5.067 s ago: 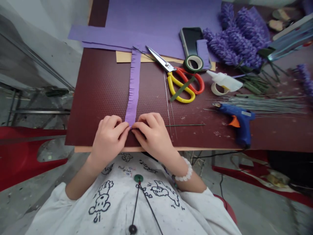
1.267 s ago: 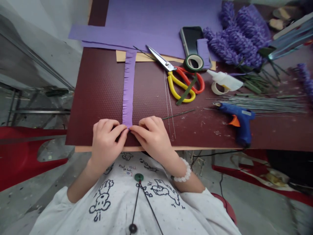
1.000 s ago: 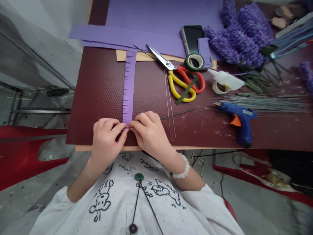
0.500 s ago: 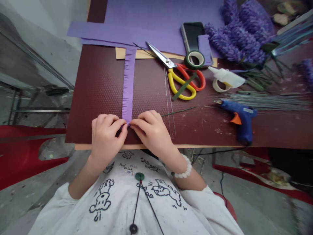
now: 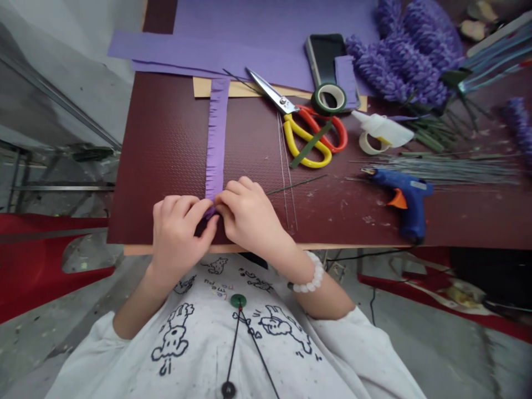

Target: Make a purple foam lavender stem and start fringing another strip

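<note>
A fringed purple paper strip (image 5: pixel 216 138) lies lengthwise on the dark red tabletop, cut into short slits along its left edge. Its near end is bunched or rolled between my fingers. My left hand (image 5: pixel 179 224) pinches that end from the left, with thumb and forefinger closed on it. From the right, my right hand (image 5: pixel 249 216) grips the same end with bent fingers. A thin green-wrapped wire (image 5: pixel 297 184) runs out to the right from behind my right hand; its left end is hidden. Two bare wires (image 5: pixel 286 172) lie beside my right hand.
Scissors (image 5: pixel 286 105) with a green tape piece on them lie beyond. Nearby are a green tape roll (image 5: pixel 318 100), a phone (image 5: pixel 326 50), a white glue bottle (image 5: pixel 386 130), a blue glue gun (image 5: pixel 409 199) and purple flower spikes (image 5: pixel 407 61). Purple paper sheets (image 5: pixel 266 22) cover the back.
My right hand has shifted left and slightly up, its fingers now over the strip's near end. The green wire has swung a little. The whole view has shifted slightly.
</note>
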{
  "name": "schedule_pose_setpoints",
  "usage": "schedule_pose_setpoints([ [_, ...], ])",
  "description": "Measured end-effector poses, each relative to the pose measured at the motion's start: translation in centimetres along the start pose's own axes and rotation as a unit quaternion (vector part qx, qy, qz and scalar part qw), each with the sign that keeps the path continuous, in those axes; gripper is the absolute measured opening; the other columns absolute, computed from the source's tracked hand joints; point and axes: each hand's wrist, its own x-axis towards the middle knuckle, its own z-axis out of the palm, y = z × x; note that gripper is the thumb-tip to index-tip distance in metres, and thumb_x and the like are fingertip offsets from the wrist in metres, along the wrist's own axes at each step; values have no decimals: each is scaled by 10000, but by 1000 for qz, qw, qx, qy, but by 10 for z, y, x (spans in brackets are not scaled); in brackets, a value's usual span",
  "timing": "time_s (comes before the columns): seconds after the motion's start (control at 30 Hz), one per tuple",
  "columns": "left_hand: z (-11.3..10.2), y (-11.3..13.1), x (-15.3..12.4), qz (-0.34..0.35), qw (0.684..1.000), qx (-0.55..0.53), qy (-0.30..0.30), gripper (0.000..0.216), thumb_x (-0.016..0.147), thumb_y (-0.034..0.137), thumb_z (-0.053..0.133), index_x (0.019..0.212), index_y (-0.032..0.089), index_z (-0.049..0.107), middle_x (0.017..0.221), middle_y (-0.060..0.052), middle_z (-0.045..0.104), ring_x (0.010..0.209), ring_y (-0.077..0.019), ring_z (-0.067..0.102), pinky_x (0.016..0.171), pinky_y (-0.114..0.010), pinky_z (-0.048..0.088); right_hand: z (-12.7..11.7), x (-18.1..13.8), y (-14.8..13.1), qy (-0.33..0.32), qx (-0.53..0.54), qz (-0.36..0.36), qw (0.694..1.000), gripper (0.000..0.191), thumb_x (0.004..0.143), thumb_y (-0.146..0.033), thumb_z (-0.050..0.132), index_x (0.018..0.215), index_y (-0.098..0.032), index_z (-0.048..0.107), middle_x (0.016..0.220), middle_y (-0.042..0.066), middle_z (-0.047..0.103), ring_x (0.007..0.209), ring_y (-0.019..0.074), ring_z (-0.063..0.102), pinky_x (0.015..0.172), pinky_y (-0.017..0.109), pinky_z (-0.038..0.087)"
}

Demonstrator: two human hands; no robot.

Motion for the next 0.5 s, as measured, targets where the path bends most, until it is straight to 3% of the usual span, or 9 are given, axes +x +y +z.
schedule_pose_setpoints([
  [0.1,-1,0,-3,10,1000,-3,-4,101,832,222,599,907,202,664,866,-42,652,862,-213,539,786,-373,404,-4,3,-5,-30,28,40,998,178,840,-144,485,758,-148,643,801,67,625,813,201,464,706,344,290],
  [0.2,-2,0,-3,-3,1000,-15,-12,107,841,211,585,902,201,673,871,-48,636,870,-209,540,783,-373,408,-4,-2,-4,-20,60,40,997,163,851,-169,516,769,-157,656,805,57,629,813,195,478,709,337,304],
  [0.37,-2,-1,5,-23,999,-27,-16,124,856,222,567,867,197,688,842,-46,607,847,-203,525,744,-361,398,5,-19,1,108,28,-10,994,229,935,-242,464,874,-184,678,806,47,621,808,182,465,712,322,318],
  [0.5,-2,-2,8,-30,998,-37,-29,123,852,228,573,845,206,694,810,-35,603,827,-197,518,731,-355,392,12,-25,0,150,-40,-66,986,244,939,-230,465,814,-190,670,754,36,617,776,176,435,719,328,308],
])
